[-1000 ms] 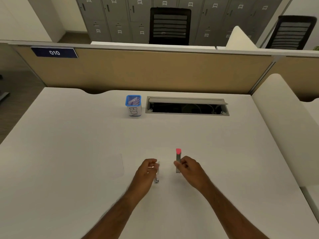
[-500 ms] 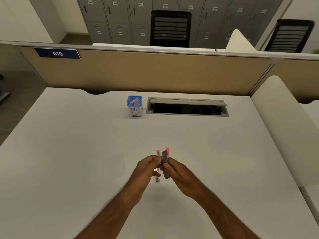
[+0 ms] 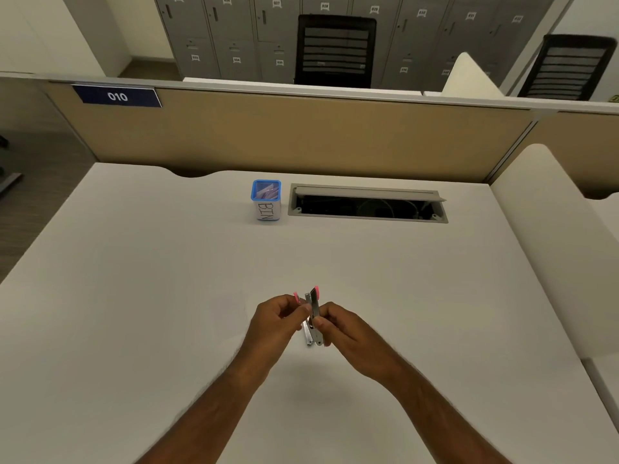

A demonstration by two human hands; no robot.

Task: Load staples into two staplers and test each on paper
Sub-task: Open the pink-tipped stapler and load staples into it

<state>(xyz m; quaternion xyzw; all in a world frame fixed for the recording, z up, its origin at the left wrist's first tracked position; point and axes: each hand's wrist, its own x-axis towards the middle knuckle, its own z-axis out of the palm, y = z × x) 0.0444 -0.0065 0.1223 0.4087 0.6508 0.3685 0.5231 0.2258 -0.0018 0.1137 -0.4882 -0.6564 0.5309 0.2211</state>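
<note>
- Near the front edge of the white desk (image 3: 134, 296), both hands meet over a small metal stapler (image 3: 314, 316) with pink ends, lifted just above the surface.
- Left hand (image 3: 274, 321) pinches its pink-tipped part; right hand (image 3: 345, 329) grips the body.
- Judging by the task, this is the loading step: steady the body, swing the top fully clear, and keep fingers off the channel.
- Whether staples are inside cannot be told.
- Far back, a blue-rimmed cup (image 3: 266, 199) marked "BIN" holds pale scraps, beside an open cable hatch (image 3: 367, 203).
</note>
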